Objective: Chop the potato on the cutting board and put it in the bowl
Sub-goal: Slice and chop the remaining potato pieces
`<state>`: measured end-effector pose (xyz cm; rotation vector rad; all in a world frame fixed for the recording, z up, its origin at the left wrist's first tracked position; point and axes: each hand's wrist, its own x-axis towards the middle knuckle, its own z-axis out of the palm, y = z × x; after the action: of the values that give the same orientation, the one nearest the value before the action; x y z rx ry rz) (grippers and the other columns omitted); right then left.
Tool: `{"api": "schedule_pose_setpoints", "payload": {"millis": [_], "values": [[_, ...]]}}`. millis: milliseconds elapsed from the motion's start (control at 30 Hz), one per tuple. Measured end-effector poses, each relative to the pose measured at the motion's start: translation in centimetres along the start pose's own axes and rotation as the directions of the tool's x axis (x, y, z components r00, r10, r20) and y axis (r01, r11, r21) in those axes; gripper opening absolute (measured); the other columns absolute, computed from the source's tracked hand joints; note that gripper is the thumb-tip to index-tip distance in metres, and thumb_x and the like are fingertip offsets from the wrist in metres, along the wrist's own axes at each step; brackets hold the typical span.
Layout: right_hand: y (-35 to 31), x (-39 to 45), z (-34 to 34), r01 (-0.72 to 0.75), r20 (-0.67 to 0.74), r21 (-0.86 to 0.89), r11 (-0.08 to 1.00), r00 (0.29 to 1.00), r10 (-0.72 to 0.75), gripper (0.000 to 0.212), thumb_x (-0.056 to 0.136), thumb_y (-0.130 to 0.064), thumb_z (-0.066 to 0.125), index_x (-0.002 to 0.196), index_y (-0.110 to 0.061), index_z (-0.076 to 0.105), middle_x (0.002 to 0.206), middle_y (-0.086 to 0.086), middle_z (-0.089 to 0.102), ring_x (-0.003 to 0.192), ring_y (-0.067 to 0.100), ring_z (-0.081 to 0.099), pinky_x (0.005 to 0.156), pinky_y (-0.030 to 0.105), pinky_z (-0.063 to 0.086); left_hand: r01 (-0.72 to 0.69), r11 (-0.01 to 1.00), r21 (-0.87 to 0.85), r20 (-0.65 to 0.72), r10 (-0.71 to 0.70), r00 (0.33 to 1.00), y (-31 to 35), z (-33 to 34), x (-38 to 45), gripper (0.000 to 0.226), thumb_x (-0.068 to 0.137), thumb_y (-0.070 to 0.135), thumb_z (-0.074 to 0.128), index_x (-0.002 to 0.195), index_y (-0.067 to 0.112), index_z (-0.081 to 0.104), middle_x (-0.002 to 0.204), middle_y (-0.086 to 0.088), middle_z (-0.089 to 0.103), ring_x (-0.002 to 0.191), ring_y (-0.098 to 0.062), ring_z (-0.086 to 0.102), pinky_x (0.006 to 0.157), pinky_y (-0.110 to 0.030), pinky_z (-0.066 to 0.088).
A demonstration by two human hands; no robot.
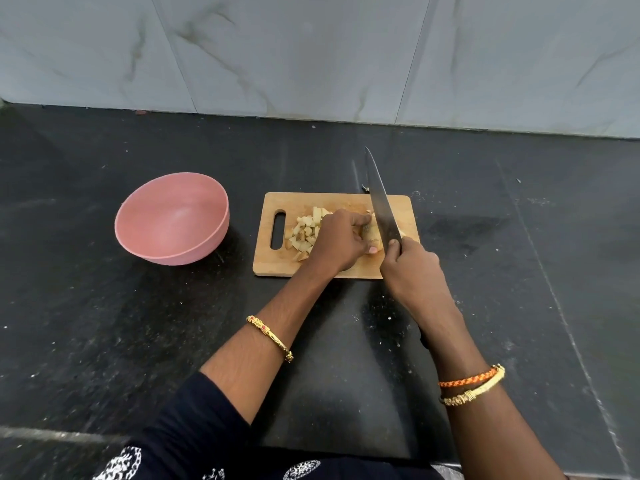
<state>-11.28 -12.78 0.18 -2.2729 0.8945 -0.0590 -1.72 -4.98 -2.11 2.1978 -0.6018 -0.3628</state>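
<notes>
Partly done: cut potato pieces heaped mid-frame on the cutting board, beside its handle slot; none yet in the pink bowl at left, apparently empty. Uncut potato left at board centre, pinched under curled fingers of the left hand. Right hand wrapped round the knife, blade laid across the potato. Chopping and transfer remaining.

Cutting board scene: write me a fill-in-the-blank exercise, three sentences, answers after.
1. The right hand grips the ____.
2. The pink bowl holds ____ potato pieces.
3. The left hand steadies the uncut potato on the ____ cutting board.

Answers: knife; no; wooden
</notes>
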Motion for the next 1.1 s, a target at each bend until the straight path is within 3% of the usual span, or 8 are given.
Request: {"api": "schedule_pose_setpoints", "payload": {"millis": [133, 233, 367, 533, 633, 800, 933, 1100], "values": [[-1.0, 0.8, -0.2, 0.006, 0.024, -0.040, 0.999, 1.000, -0.005, 0.028, 0.101, -0.031, 0.031, 0.090, -0.013, 0.049, 0.090, 0.011, 0.050, 0.093, 0.035, 0.054, 0.079, 0.038, 0.042, 0.003, 1.000, -0.026, 0.013, -0.003, 1.000, 0.0, -0.1, 0.0, 0.059, 0.070, 0.004, 0.078, 0.126, 0.005, 0.056, 0.111, -0.013, 0.068, 0.066, -0.004, 0.056, 0.066, -0.007, 0.037], [-1.2, 1.3, -0.2, 0.014, 0.027, -0.062, 0.998, 1.000, -0.012, 0.028, 0.101, -0.030, 0.031, 0.094, -0.012, 0.051, 0.099, 0.016, 0.057, 0.092, 0.034, 0.054, 0.079, 0.038, 0.043, 0.002, 0.999, -0.040, 0.014, -0.001, 1.000, -0.3, -0.1, 0.1, 0.056, 0.071, 0.000, 0.076, 0.124, 0.003, 0.057, 0.112, -0.013, 0.068, 0.059, 0.002, 0.050, 0.061, -0.003, 0.036], [-0.6, 0.7, 0.2, -0.017, 0.121, -0.071, 0.997, 0.992, 0.025, 0.032, 0.100, -0.030, 0.032, 0.105, -0.009, 0.055, 0.103, 0.018, 0.057, 0.095, 0.036, 0.054, 0.082, 0.038, 0.044, -0.002, 0.999, -0.051, 0.009, 0.002, 1.000, -0.5, 0.0, 0.2, 0.057, 0.070, 0.002, 0.078, 0.123, 0.003, 0.058, 0.114, -0.012, 0.067, 0.063, -0.001, 0.052, 0.060, -0.001, 0.036], [2.2, -1.8, -0.2, -0.045, 0.195, -0.035, 0.998, 0.980, 0.051, 0.029, 0.102, -0.029, 0.031, 0.085, -0.012, 0.047, 0.090, 0.011, 0.050, 0.080, 0.027, 0.044, 0.070, 0.030, 0.031, -0.019, 0.999, -0.042, 0.006, 0.020, 1.000, -0.4, -0.1, 0.3, 0.057, 0.070, 0.006, 0.079, 0.124, 0.004, 0.058, 0.112, -0.012, 0.068, 0.063, 0.001, 0.050, 0.060, 0.000, 0.035], [3.7, -3.4, -0.6, -0.040, 0.208, -0.031, 0.999, 0.977, 0.045, 0.035, 0.102, -0.030, 0.031, 0.072, -0.017, 0.045, 0.078, 0.007, 0.055, 0.079, 0.026, 0.048, 0.067, 0.030, 0.031, -0.012, 0.999, -0.037, -0.003, 0.011, 1.000, -0.4, -0.1, 0.2, 0.055, 0.073, 0.006, 0.077, 0.124, 0.004, 0.057, 0.113, -0.014, 0.067, 0.068, -0.003, 0.051, 0.065, 0.000, 0.034], [4.1, -4.7, -1.6, -0.022, 0.125, 0.041, 0.999, 0.992, 0.017, 0.037, 0.101, -0.030, 0.034, 0.069, -0.016, 0.047, 0.067, 0.004, 0.056, 0.071, 0.022, 0.053, 0.057, 0.032, 0.035, -0.014, 1.000, -0.028, 0.026, 0.015, 1.000, -0.2, -0.3, 0.0, 0.061, 0.071, 0.006, 0.079, 0.127, 0.005, 0.054, 0.113, -0.014, 0.067, 0.066, -0.001, 0.052, 0.065, 0.003, 0.033], [3.6, -3.5, -1.5, 0.000, 0.072, 0.076, 0.997, 0.997, -0.005, 0.035, 0.101, -0.034, 0.032, 0.078, -0.016, 0.052, 0.077, 0.007, 0.061, 0.084, 0.028, 0.056, 0.066, 0.032, 0.038, -0.012, 1.000, -0.021, 0.035, 0.013, 0.999, -0.1, -0.4, -0.1, 0.064, 0.070, 0.007, 0.079, 0.128, 0.005, 0.053, 0.115, -0.012, 0.066, 0.065, 0.000, 0.051, 0.068, -0.002, 0.032], [3.0, -2.3, -0.9, 0.023, 0.056, 0.072, 0.997, 0.998, -0.027, 0.036, 0.100, -0.033, 0.033, 0.074, -0.014, 0.049, 0.076, 0.011, 0.060, 0.071, 0.027, 0.058, 0.058, 0.031, 0.038, 0.002, 1.000, -0.020, 0.044, -0.001, 0.999, -0.1, -0.4, -0.1, 0.064, 0.070, 0.009, 0.080, 0.128, 0.007, 0.054, 0.110, -0.012, 0.069, 0.065, 0.000, 0.055, 0.071, -0.006, 0.036]]}}
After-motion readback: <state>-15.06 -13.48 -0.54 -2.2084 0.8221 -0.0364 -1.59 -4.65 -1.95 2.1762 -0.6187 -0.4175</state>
